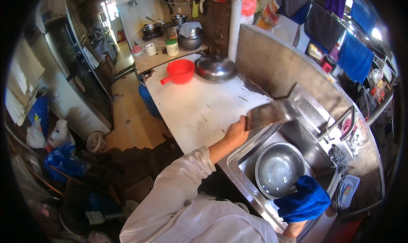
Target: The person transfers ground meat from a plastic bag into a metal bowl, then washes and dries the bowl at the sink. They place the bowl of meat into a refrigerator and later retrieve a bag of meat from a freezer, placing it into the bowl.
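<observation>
My left hand (236, 134) grips the rim of a metal pan (271, 114), tilted over the corner where the white tabletop (204, 106) meets the sink. Motion blurs the pan, so its exact shape is hard to make out. A blue towel (304, 200) covers most of my right hand (295, 229), leaving little beyond the wrist visible. The towel bunches at the near edge of a round steel basin (280, 169). That basin sits inside the stainless steel sink (234, 161) and appears to hold water.
A red plastic dipper (181, 71) and a domed metal lid (216, 67) stand at the tabletop's far end. The faucet (334, 125) arches over the sink's right side. Beyond it runs a low concrete wall (264, 51). A steel scrubber (339, 157) and clear plastic container (349, 188) lie right of the sink.
</observation>
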Demonstrator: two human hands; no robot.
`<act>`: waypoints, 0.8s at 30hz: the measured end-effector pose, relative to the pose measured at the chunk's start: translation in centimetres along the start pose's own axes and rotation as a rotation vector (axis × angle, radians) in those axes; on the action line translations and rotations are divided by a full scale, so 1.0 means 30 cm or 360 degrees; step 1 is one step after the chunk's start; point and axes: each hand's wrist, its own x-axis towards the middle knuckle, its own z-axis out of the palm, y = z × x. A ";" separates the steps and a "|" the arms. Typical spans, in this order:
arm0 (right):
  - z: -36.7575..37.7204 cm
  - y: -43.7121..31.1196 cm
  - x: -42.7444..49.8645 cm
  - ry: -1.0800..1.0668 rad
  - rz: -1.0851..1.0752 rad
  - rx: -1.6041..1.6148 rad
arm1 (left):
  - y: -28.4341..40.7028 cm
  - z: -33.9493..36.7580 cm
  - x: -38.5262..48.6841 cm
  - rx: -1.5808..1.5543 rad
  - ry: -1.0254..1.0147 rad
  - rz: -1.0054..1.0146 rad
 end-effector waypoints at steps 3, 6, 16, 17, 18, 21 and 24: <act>-0.027 0.004 0.007 0.0000 0.0008 0.0005 | 0.102 0.044 -0.017 0.0089 -0.0124 0.0320; -0.057 0.004 0.009 0.0004 0.0004 -0.0006 | 0.160 0.091 -0.022 0.0118 -0.0077 0.0439; -0.081 -0.197 0.004 0.0116 -0.0573 -0.0923 | 0.180 0.195 -0.049 -0.1180 -0.1214 -0.0937; -0.083 -0.221 0.046 0.0099 -0.0738 -0.1085 | 0.185 0.196 -0.066 -0.1136 -0.1225 -0.1009; -0.093 -0.243 0.106 0.0057 -0.0908 -0.1131 | 0.197 0.205 -0.107 -0.1146 -0.1189 -0.0931; -0.075 -0.213 0.248 -0.0589 -0.1086 -0.0559 | 0.231 0.210 -0.196 -0.1159 -0.1212 -0.0929; 0.029 -0.091 0.354 -0.0440 -0.1170 -0.0852 | 0.275 0.215 -0.250 -0.1224 -0.1195 -0.0827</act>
